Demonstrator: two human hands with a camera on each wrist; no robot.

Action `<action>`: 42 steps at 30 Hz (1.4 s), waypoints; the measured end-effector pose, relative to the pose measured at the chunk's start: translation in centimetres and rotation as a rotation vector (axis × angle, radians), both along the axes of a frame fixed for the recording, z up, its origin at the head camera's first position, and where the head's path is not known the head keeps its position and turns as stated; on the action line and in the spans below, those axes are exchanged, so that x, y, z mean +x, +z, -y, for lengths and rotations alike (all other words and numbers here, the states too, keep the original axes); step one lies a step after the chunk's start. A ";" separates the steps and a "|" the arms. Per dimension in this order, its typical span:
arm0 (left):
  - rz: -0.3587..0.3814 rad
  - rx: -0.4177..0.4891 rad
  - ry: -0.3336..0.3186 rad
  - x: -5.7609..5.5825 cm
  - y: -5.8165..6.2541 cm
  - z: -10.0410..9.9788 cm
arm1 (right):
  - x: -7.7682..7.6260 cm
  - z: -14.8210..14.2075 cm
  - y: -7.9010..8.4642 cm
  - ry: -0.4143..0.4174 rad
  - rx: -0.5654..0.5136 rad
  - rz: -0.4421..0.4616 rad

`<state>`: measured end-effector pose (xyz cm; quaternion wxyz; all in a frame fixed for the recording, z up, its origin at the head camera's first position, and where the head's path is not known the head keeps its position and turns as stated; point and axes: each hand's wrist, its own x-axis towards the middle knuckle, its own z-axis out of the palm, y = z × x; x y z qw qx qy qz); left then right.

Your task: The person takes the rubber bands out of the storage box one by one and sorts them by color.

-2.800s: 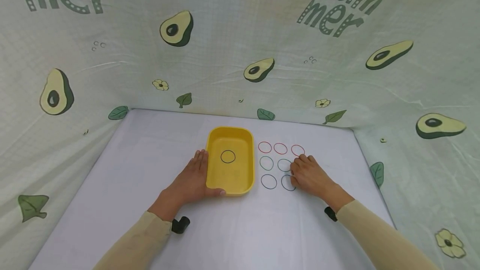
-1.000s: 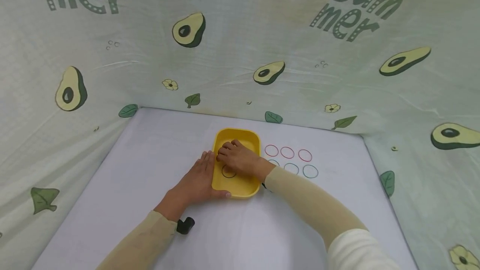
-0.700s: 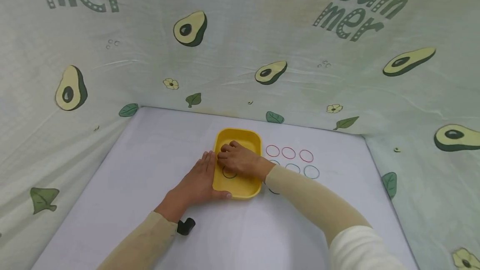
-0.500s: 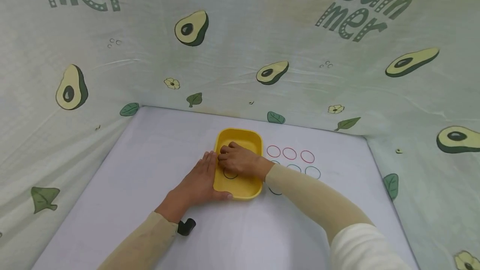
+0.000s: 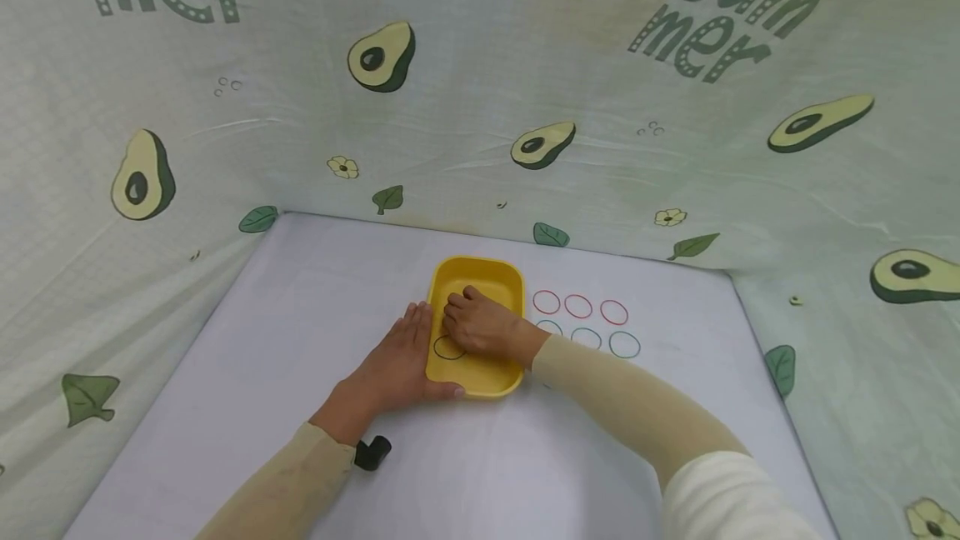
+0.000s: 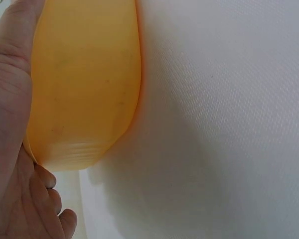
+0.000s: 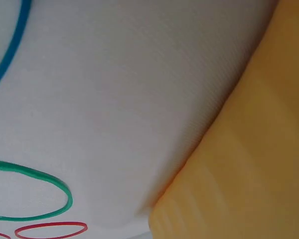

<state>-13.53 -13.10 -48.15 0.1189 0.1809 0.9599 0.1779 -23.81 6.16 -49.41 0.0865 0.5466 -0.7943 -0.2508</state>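
Note:
In the head view a yellow tray (image 5: 480, 270) stands at mid table. My left hand (image 5: 401, 361) lies along its left side, fingers straight and thumb at the near rim; the left wrist view shows this hand (image 6: 10, 104) against the tray wall (image 6: 89, 89). My right hand (image 5: 487, 325) is down inside the tray with curled fingers, at the right edge of a dark blue rubber band (image 5: 436, 347). It appears to pinch that edge, though its fingertips are hidden. The right wrist view shows only the tray's outer wall (image 7: 249, 174) and bands on the table.
Right of the tray lie a row of red rubber bands (image 5: 566, 307) and a row of green ones (image 5: 611, 342). Another blue band (image 7: 16, 42) lies nearer, mostly hidden by the right forearm in the head view. A patterned cloth (image 5: 450, 65) surrounds the white table (image 5: 480, 473).
My right hand came from the bands at right into the tray. In the last half second it shifted slightly right; the blue rubber band moved left and looks flatter. The left hand stays.

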 end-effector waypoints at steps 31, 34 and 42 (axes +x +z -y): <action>-0.024 0.002 0.012 -0.2 0.1 -0.4 | 1.5 -12.1 6.0 -0.292 -0.316 -0.032; -0.024 0.014 0.008 -0.3 0.2 -0.3 | 2.4 -15.0 5.8 -0.340 -0.339 -0.025; -0.028 0.017 -0.004 -0.4 0.1 0.0 | 5.6 -22.7 4.6 -0.406 -0.369 0.040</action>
